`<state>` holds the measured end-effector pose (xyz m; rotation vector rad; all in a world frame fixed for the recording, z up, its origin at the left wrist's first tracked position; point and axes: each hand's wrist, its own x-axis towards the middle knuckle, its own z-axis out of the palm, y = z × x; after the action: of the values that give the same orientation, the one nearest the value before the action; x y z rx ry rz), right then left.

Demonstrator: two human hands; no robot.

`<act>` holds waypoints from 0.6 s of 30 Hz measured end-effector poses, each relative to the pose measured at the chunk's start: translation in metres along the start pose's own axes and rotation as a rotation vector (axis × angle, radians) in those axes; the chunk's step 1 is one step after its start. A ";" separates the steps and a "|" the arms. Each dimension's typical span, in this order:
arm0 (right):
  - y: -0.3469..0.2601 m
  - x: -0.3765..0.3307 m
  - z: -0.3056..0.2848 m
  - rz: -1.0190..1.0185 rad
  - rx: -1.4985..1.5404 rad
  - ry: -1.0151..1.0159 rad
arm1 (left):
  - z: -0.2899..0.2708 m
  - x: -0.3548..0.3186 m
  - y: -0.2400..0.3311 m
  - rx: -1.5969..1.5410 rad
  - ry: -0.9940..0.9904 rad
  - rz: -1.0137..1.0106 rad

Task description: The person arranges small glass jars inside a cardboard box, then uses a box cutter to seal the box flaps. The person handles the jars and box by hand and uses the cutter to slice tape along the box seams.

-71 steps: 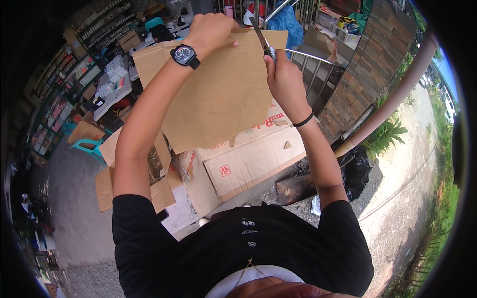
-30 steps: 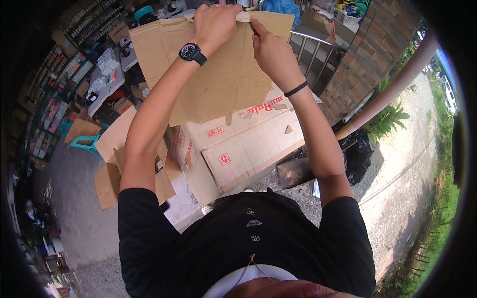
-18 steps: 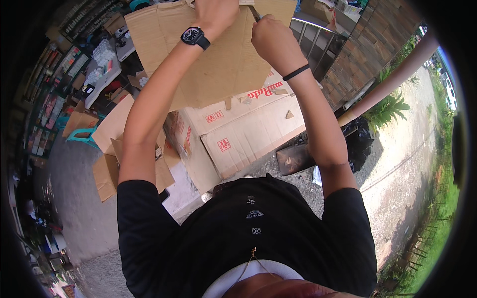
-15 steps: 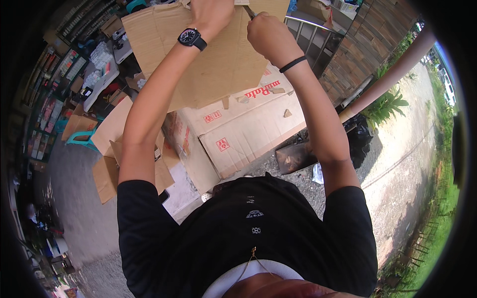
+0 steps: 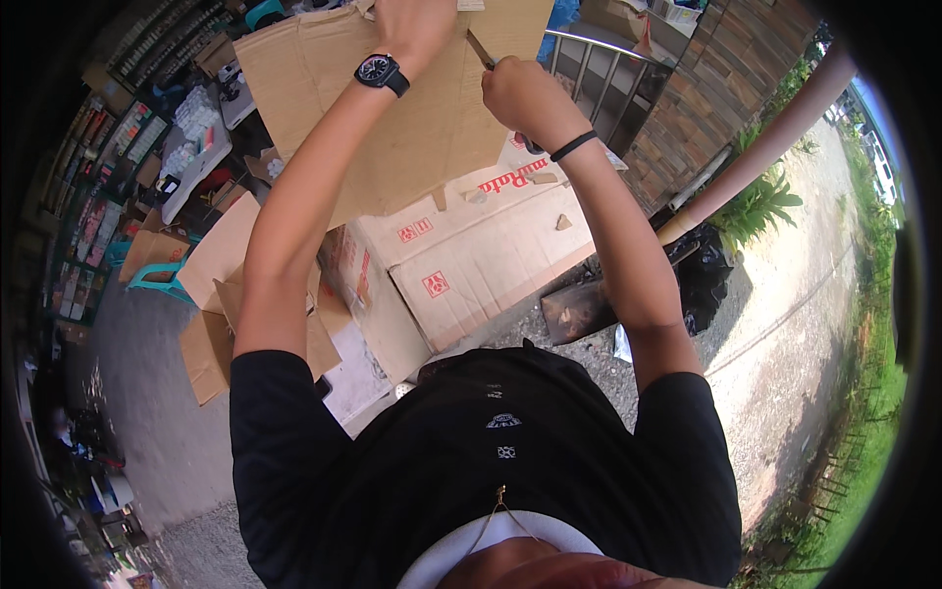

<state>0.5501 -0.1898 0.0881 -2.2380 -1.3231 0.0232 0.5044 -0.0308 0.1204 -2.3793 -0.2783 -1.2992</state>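
A large sheet of brown cardboard (image 5: 392, 147) stretches out in front of me, its far edge cut off by the top of the picture. My left hand (image 5: 417, 29), with a black watch at the wrist, rests at the sheet's upper part; its fingers run out of view. My right hand (image 5: 525, 93), wearing a dark wristband, is closed round a knife (image 5: 479, 46). The narrow blade points up and left over the cardboard, and a bit of dark handle shows below the fist. Under the sheet lies a big carton (image 5: 491, 275) with red print.
Small cardboard scraps (image 5: 562, 223) lie on the carton. To the left stand an open box (image 5: 206, 344), a teal stool (image 5: 162, 280) and crowded shelves (image 5: 93, 196). Metal railings (image 5: 599, 74), a black bag (image 5: 705, 280) and a slanting pole (image 5: 756, 147) are on the right.
My right hand with the knife has moved slightly down and left, and more of the blade shows. The cardboard's right edge has shifted left. My left hand stays nearly in place.
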 end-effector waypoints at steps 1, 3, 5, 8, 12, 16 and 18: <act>0.003 -0.004 0.003 0.039 0.017 -0.013 | -0.004 -0.001 0.005 -0.042 -0.019 0.013; 0.014 0.000 0.010 -0.097 -0.063 0.003 | -0.012 0.001 0.011 -0.062 -0.027 0.023; 0.021 0.006 0.023 -0.150 -0.110 0.048 | -0.012 0.001 0.012 -0.043 -0.023 0.027; 0.018 0.006 0.045 -0.042 -0.085 -0.008 | -0.004 -0.001 0.008 0.003 -0.023 0.025; 0.024 0.002 0.084 0.030 -0.053 -0.238 | -0.008 -0.002 0.003 0.000 -0.045 0.022; 0.059 -0.013 0.175 0.075 0.006 -0.029 | -0.003 0.001 0.003 -0.083 0.069 0.059; 0.058 -0.015 0.184 0.127 0.077 -0.013 | 0.003 0.001 0.000 -0.059 0.039 0.049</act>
<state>0.5384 -0.1438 -0.0998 -2.2564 -1.1655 0.1320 0.5069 -0.0297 0.1195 -2.3907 -0.1714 -1.3479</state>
